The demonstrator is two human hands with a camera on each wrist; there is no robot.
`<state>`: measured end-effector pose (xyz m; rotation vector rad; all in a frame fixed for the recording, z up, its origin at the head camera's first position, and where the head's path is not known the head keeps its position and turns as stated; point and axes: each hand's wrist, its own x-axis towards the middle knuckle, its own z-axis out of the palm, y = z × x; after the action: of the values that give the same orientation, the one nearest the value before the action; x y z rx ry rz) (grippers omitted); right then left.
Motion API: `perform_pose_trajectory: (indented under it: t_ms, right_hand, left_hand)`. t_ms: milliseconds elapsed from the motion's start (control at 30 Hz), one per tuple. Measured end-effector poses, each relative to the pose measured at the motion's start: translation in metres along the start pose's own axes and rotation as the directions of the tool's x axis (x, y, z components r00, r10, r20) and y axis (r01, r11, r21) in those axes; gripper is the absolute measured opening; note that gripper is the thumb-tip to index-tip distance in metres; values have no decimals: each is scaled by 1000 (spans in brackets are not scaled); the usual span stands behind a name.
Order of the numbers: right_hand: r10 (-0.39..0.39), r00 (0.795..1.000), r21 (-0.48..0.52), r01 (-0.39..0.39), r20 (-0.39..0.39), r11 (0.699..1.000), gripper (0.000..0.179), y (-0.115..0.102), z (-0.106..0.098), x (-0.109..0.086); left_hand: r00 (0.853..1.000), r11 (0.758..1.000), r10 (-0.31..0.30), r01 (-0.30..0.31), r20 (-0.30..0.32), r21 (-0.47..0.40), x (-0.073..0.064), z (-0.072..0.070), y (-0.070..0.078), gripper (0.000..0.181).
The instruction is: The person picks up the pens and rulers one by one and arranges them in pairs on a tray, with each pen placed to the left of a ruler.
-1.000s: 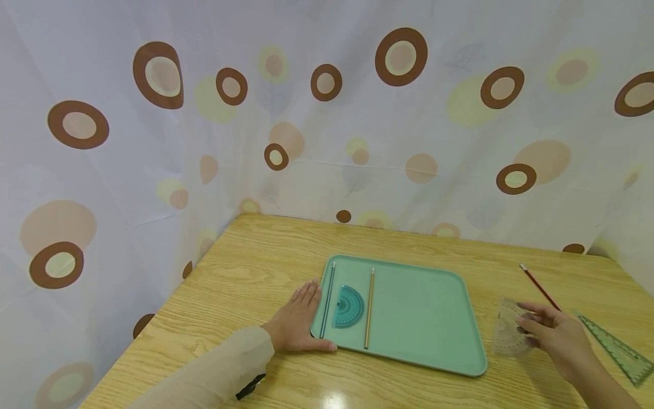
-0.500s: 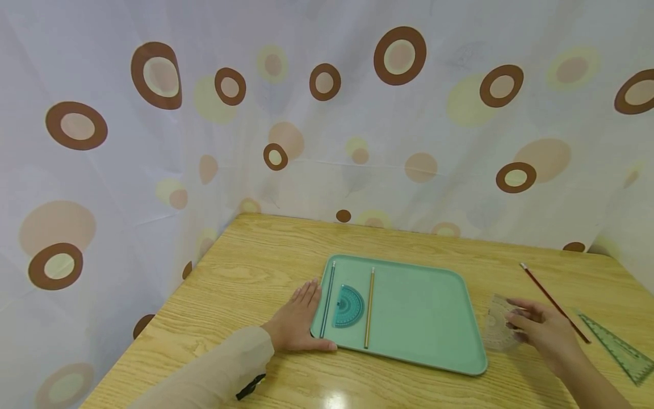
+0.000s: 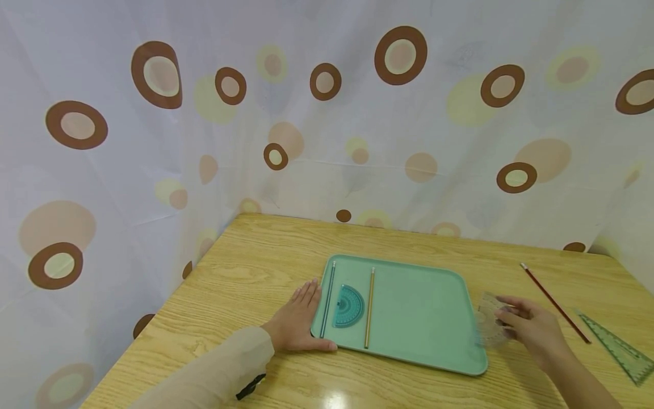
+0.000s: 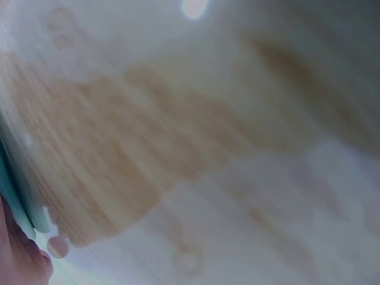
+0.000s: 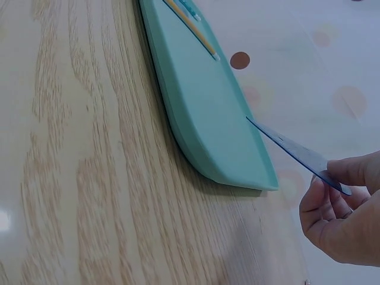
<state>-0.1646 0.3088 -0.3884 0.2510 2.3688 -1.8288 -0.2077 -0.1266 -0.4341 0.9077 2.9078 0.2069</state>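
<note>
My right hand (image 3: 531,326) pinches a clear protractor (image 3: 491,322) by its edge, thumb on one face and fingers on the other. In the right wrist view the thin protractor (image 5: 294,151) is held tilted near the right end of the mint-green tray (image 5: 219,130). At the tray's left corner my left hand (image 3: 296,321) lies with straight fingers along the rim, thumb at the front edge. On the tray (image 3: 419,318) lie a blue pencil (image 3: 328,300), a teal protractor (image 3: 349,307) and a yellow pencil (image 3: 369,308), side by side.
Right of the tray, a red pencil (image 3: 554,301) lies on the wooden table (image 3: 286,244). Beside it is a greenish clear set square (image 3: 615,347). A patterned curtain (image 3: 327,125) hangs behind the table and along its sides.
My right hand has moved left with the clear protractor, from beside the red pencil to the tray's right rim. The left hand and the things on the tray have stayed put.
</note>
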Motion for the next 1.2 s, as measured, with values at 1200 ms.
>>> perform_pose_trajectory:
  t_ms: [1200]
  right_hand:
    - [25,1000,-8,-25,-6,1000,34,-3,32,12]
  left_hand:
    - [1000,1000,6,-6,0,7,0,-4,2,115]
